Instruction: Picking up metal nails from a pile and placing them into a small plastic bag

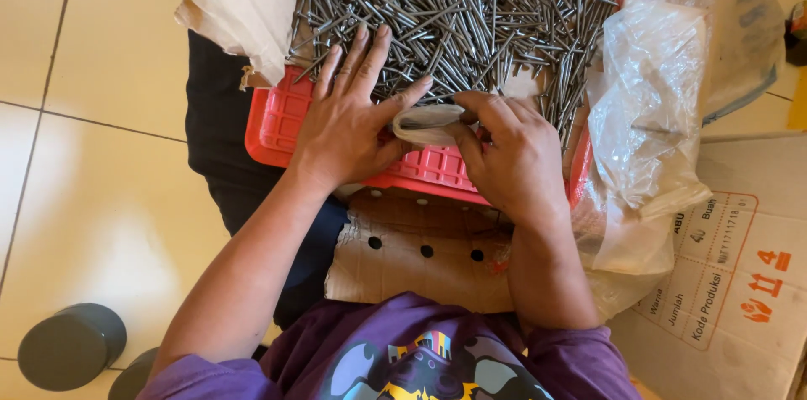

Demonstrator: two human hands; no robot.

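From the head camera, both hands meet over a red plastic crate (277, 127) heaped with long steel nails (454, 13). The left hand (349, 118) lies spread, fingers flat on the nails, its thumb pinching one end of a small clear plastic bag (424, 123). The right hand (513, 156) is curled, thumb and fingers nipping the bag's other end. Crumpled clear plastic sheeting (647, 114) hangs just right of the crate, beside a cardboard box (740, 282); a perforated cardboard piece (412, 249) sits below, over a tiled floor (101, 181).

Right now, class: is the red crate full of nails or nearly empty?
Full. The red crate holds a dense heap of nails covering its paper-lined inside; the left hand rests on the heap's near edge.
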